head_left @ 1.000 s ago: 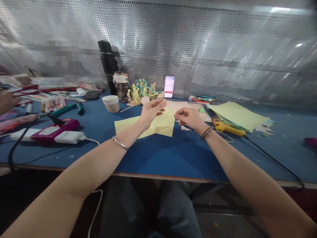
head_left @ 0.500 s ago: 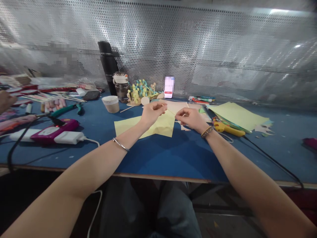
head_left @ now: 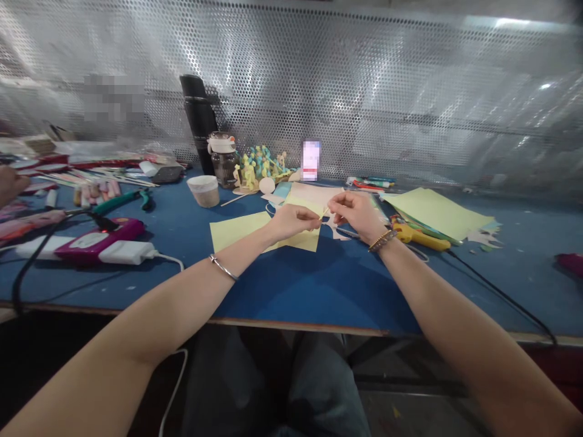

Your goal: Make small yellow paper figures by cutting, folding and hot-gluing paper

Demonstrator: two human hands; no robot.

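Note:
A thin yellow paper strip (head_left: 324,212) spans the small gap between my two hands. My left hand (head_left: 295,222) pinches its lower end, while the fingertips of my right hand (head_left: 354,213) are closed at its upper end. Beneath my left hand lie sheets of yellow paper (head_left: 239,230) on the blue table. Pale paper scraps (head_left: 337,232) are close to my right hand, with scissors partly hidden beside them. A pale pink sheet (head_left: 314,192) lies behind the hands.
A yellow glue gun (head_left: 421,237) and a paper stack (head_left: 437,209) are on the right. Behind stand a phone (head_left: 311,161), small paper flowers (head_left: 262,167), a jar (head_left: 224,167), a black flask (head_left: 199,121) and a cup (head_left: 203,192). A power strip (head_left: 98,240) lies left; another person's hand (head_left: 10,185) shows there.
My left hand has moved right and slightly down, closer to my right hand. My right hand has risen a little, and the strip's visible part is shorter and tilted the other way.

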